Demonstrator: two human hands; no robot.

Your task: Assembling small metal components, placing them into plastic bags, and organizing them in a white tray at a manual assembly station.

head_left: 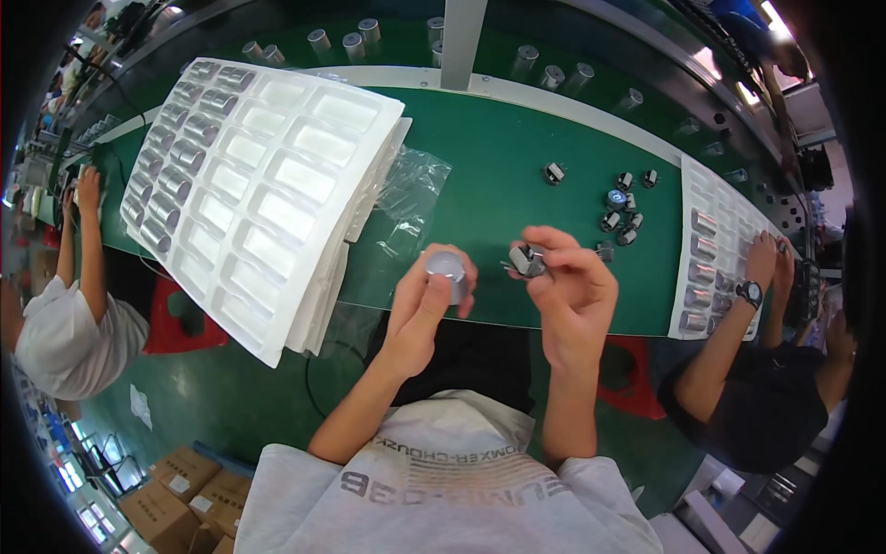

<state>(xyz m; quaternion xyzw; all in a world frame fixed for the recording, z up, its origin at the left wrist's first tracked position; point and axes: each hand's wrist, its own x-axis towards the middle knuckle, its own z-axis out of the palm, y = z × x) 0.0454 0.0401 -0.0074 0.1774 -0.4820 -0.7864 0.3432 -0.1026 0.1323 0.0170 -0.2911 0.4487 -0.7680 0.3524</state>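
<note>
My left hand (pixel 426 297) grips a round silver metal can (pixel 447 268), its flat end facing up. My right hand (pixel 572 288) pinches a small grey and black motor part (pixel 526 260) between thumb and fingers, just right of the can and apart from it. Both hands hover over the near edge of the green work table (pixel 498 175). Several more small motor parts (pixel 620 210) lie loose on the table beyond my right hand.
A stack of white moulded trays (pixel 277 185), its far-left pockets filled with silver cans, lies at my left beside a crumpled clear bag (pixel 411 198). A second tray (pixel 715 249) sits at right under another person's hands (pixel 764 258). A person sits at far left. Cardboard boxes stand on the floor.
</note>
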